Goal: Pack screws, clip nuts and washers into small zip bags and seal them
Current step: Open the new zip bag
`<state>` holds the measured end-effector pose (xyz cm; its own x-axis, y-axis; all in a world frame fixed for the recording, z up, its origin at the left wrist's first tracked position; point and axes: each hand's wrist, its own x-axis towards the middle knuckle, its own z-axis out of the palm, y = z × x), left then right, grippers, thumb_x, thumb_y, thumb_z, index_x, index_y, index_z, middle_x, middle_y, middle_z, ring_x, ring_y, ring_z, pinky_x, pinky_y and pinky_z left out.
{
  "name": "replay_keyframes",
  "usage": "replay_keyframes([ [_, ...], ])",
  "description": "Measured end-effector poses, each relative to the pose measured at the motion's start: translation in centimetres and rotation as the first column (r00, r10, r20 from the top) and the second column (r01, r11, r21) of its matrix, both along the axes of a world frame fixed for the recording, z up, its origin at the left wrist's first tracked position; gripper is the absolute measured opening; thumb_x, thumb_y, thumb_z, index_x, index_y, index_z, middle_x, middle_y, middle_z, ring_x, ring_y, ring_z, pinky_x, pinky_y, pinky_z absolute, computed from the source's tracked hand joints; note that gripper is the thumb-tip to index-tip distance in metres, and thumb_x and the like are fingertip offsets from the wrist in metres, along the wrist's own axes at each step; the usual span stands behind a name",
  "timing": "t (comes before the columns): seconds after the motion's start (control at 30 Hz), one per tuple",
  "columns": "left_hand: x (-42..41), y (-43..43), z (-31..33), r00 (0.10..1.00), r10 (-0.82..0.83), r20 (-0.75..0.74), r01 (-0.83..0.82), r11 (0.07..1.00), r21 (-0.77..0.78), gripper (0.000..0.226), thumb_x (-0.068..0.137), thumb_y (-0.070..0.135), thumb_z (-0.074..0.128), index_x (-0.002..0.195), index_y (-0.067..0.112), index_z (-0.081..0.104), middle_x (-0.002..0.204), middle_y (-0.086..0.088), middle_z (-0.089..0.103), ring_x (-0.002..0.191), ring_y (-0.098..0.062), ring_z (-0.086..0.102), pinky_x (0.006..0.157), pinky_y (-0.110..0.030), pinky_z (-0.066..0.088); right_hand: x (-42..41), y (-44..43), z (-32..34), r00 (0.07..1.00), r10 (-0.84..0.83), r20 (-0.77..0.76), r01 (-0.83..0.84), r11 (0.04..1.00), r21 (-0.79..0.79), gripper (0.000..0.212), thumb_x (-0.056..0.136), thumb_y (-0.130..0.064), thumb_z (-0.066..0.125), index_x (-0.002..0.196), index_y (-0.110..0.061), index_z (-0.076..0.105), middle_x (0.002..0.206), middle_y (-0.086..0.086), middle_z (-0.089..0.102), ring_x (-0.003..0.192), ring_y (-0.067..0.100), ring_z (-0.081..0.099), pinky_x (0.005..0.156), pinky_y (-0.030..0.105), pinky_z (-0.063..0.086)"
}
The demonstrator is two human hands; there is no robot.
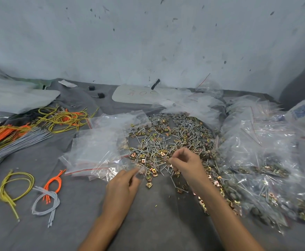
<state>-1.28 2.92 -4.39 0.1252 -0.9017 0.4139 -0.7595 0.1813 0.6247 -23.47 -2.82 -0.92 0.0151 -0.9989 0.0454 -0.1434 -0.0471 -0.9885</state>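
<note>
A loose heap of screws, brass clip nuts and grey washers (168, 142) covers the middle of the grey cloth. To its left lies a stack of empty small zip bags (97, 147) with red seal strips. My left hand (124, 183) pinches the edge of one clear zip bag (130, 166) at the near side of that stack. My right hand (186, 163) hovers over the near part of the heap, fingers curled and pinching small hardware pieces; which pieces I cannot tell.
Filled zip bags (260, 169) pile up on the right. Bundles of yellow, orange and grey cords (45, 122) lie at the left, with smaller loops (45, 198) nearer me. A white wall (148, 42) closes the back. Bare cloth (157, 223) lies between my forearms.
</note>
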Motion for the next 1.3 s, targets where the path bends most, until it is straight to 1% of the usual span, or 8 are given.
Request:
replay_keyframes([
  [0.1,0.1,-0.1,-0.1,1.000,0.000,-0.029,0.000,1.000,0.006,0.039,0.084,0.009,0.072,0.114,0.032,0.075,0.073,0.011,0.058,0.067,-0.008,0.053,0.063,-0.025,0.036,-0.6,-0.3,-0.6,0.947,-0.089,-0.310,0.068,0.995,-0.077,0.012,0.085,-0.020,0.071,0.079,-0.025,0.062,0.074,-0.003,0.067,0.063,0.009,0.057,0.062,0.031,0.048],
  [0.27,0.1,-0.2,-0.3,1.000,0.005,-0.023,-0.005,1.000,0.002,0.035,0.084,0.021,0.061,0.114,0.032,0.074,0.072,0.013,0.055,0.067,-0.008,0.052,0.063,-0.025,0.039,-1.4,-1.8,-0.3,0.802,-0.099,-0.589,0.047,0.994,-0.103,0.009,0.092,-0.024,0.066,0.088,-0.031,0.063,0.084,-0.013,0.065,0.067,0.002,0.057,0.056,0.020,0.039],
  [0.7,0.1,-0.2,-0.2,0.999,0.014,-0.050,-0.013,1.000,0.015,0.033,0.083,0.016,0.065,0.111,0.029,0.076,0.072,0.008,0.059,0.067,-0.012,0.056,0.064,-0.026,0.040,2.4,-6.7,0.1,0.481,0.039,-0.876,-0.156,0.987,-0.041,0.026,0.097,-0.034,0.065,0.121,-0.026,0.069,0.114,0.000,0.064,0.102,0.022,0.062,0.090,0.037,0.050],
  [0.93,0.0,-0.1,0.0,0.999,0.020,-0.044,-0.020,1.000,0.004,0.035,0.082,0.006,0.071,0.110,0.027,0.077,0.071,0.005,0.061,0.067,-0.014,0.057,0.064,-0.026,0.039,2.3,-6.8,0.5,0.471,0.049,-0.881,-0.135,0.991,-0.017,0.016,0.103,-0.016,0.048,0.093,-0.016,0.061,0.108,0.003,0.058,0.107,0.023,0.050,0.094,0.040,0.044],
  [1.03,-0.1,-0.2,0.0,0.998,0.020,-0.053,-0.020,1.000,0.014,0.034,0.083,0.007,0.070,0.110,0.027,0.077,0.072,0.005,0.061,0.068,-0.013,0.056,0.065,-0.025,0.037,1.8,-5.8,1.2,0.670,0.010,-0.742,-0.066,0.997,-0.047,0.023,0.106,-0.021,0.044,0.091,-0.012,0.058,0.092,0.003,0.062,0.086,0.019,0.056,0.074,0.038,0.047],
  [1.13,0.0,-0.2,0.0,0.998,0.014,-0.056,-0.013,1.000,0.010,0.034,0.084,0.008,0.070,0.111,0.027,0.077,0.072,0.006,0.061,0.068,-0.012,0.055,0.065,-0.021,0.035,1.6,-3.9,2.0,0.978,0.051,-0.204,-0.025,0.991,0.128,0.019,0.106,-0.022,0.049,0.101,-0.010,0.063,0.083,0.002,0.070,0.073,0.016,0.061,0.064,0.029,0.052],
  [1.2,-0.1,-0.2,0.0,0.997,0.009,-0.072,-0.009,1.000,0.005,0.035,0.084,0.007,0.070,0.112,0.027,0.077,0.072,0.007,0.061,0.066,-0.009,0.053,0.065,-0.022,0.035,1.5,-2.6,2.1,0.983,0.092,0.158,-0.126,0.966,0.225,0.017,0.104,-0.014,0.053,0.108,-0.004,0.066,0.081,0.003,0.071,0.073,0.015,0.063,0.066,0.026,0.055],
  [1.3,-0.1,-0.3,0.1,0.995,0.012,-0.096,-0.012,1.000,-0.002,0.035,0.082,0.004,0.071,0.110,0.023,0.078,0.071,0.008,0.059,0.065,-0.009,0.051,0.065,-0.021,0.035,1.6,-1.0,1.8,0.894,0.125,0.431,-0.235,0.949,0.213,0.021,0.100,-0.001,0.054,0.116,0.000,0.067,0.088,0.010,0.072,0.078,0.016,0.067,0.071,0.026,0.058],
])
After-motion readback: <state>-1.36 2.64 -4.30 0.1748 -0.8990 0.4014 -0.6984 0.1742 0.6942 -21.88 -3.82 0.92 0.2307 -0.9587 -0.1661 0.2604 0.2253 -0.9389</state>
